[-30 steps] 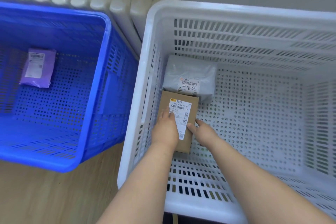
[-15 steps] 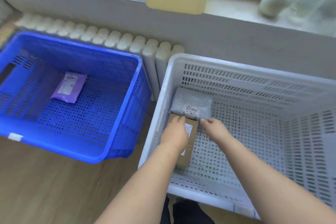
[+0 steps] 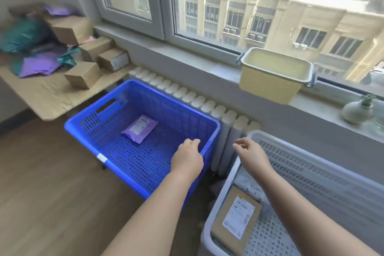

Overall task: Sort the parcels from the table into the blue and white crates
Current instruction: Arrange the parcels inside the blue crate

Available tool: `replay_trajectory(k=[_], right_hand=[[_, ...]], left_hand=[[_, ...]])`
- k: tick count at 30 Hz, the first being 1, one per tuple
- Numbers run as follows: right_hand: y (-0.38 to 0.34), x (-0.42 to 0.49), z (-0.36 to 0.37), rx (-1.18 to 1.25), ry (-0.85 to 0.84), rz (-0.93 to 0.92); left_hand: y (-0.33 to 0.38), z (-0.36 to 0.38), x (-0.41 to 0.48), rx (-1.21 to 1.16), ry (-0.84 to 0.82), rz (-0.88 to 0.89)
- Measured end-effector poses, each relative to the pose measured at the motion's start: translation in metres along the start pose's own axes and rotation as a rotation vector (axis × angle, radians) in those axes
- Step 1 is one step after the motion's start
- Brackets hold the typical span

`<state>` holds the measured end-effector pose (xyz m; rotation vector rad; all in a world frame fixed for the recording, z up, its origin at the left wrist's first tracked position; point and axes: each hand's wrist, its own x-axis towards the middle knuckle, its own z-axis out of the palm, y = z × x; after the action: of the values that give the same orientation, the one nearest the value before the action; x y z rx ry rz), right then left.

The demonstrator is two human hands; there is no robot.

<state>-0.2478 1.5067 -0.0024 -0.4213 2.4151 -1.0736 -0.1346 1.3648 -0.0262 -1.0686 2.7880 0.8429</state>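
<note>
A brown cardboard parcel (image 3: 236, 222) with a white label lies in the white crate (image 3: 324, 174) at lower right, beside a grey bag parcel (image 3: 247, 183) partly hidden by my right arm. The blue crate (image 3: 99, 158) holds one purple bag parcel (image 3: 139, 128). My left hand (image 3: 187, 158) hovers over the blue crate's right rim, fingers loosely curled, holding nothing. Above the gap between the crates, my right hand (image 3: 249, 155) is raised and holds nothing. Several brown boxes (image 3: 82, 78) and purple and green bags (image 3: 39, 66) are piled on the wooden table (image 3: 47, 95) at upper left.
A white radiator (image 3: 187, 97) runs behind the crates under the window sill. A yellow tub (image 3: 274, 75) and a small vase (image 3: 356, 111) stand on the sill. Wooden floor (image 3: 45, 193) spreads at lower left.
Both hands let go of the brown parcel and rose out of the white crate. The view lifted and turned left, bringing the table and window into sight.
</note>
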Motion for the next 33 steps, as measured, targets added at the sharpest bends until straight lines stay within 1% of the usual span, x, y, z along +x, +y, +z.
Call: replay_trajectory(k=[3,4,5,7,9,13,16,19,25,27,33], right_hand=[[-0.053,-0.003,0.048,-0.076,-0.084,-0.13],[-0.06,-0.005,0.059,-0.105,-0.113,-0.15],[-0.085,-0.002,0.093,-0.134,-0.149,-0.195],[-0.095,-0.003,0.109,-0.168,-0.171,-0.214],[-0.126,-0.003,0.161,-0.215,-0.205,-0.245],[-0.188,-0.013,0.257,-0.274,-0.257,-0.258],[-0.229,-0.023,0.325,-0.282,-0.281,-0.271],[-0.274,-0.037,0.391,-0.286,-0.326,-0.295],[-0.355,-0.038,0.481,-0.311,-0.398,-0.385],[-0.372,-0.031,0.488,-0.291,-0.401,-0.389],[-0.459,0.026,0.571,-0.234,-0.404,-0.427]], left_hand=[[-0.057,-0.034,0.003,-0.015,0.047,-0.107],[-0.069,-0.04,0.002,-0.014,0.041,-0.131],[-0.105,-0.06,0.002,-0.02,0.065,-0.164],[-0.123,-0.068,-0.003,0.004,0.05,-0.188],[-0.182,-0.097,-0.009,0.014,0.067,-0.254],[-0.291,-0.15,-0.017,0.045,0.101,-0.312],[-0.353,-0.188,-0.023,0.07,0.104,-0.329],[-0.413,-0.231,-0.023,0.049,0.153,-0.349],[-0.496,-0.297,-0.013,-0.07,0.262,-0.384],[-0.507,-0.31,-0.008,-0.087,0.281,-0.379],[-0.59,-0.378,0.057,-0.112,0.34,-0.384]])
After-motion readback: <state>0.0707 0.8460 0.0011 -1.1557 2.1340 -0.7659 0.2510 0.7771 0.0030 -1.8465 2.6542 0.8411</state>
